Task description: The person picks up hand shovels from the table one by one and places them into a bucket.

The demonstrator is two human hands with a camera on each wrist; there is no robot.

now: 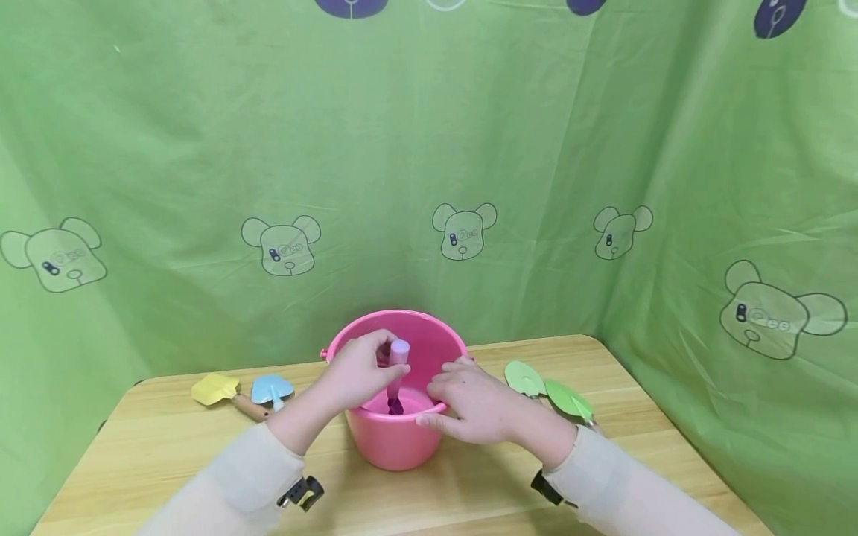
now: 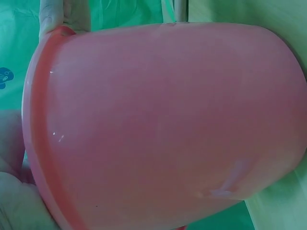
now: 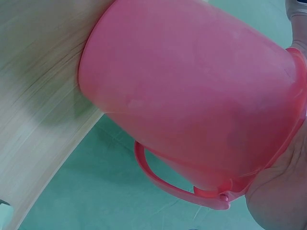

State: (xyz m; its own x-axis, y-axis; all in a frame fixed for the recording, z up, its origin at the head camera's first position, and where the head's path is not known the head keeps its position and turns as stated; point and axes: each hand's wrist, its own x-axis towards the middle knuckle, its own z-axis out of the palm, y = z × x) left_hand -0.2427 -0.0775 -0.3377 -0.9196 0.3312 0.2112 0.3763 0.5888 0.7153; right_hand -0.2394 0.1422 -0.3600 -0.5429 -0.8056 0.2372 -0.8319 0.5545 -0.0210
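Note:
A pink bucket stands upright on the wooden table. My left hand is over the bucket's mouth and pinches a light purple handle, held nearly upright. Its dark purple lower end reaches down inside the bucket; I cannot tell what kind of tool it is. With the thumb outside and the fingers over the edge, my right hand grips the near right rim. The bucket's outer wall fills most of the left wrist view. In the right wrist view the bucket's handle hangs down its side.
Left of the bucket lie a yellow toy shovel with a wooden grip and a blue toy shovel. To the right are a light green shovel and a darker green one. A green curtain hangs behind the table.

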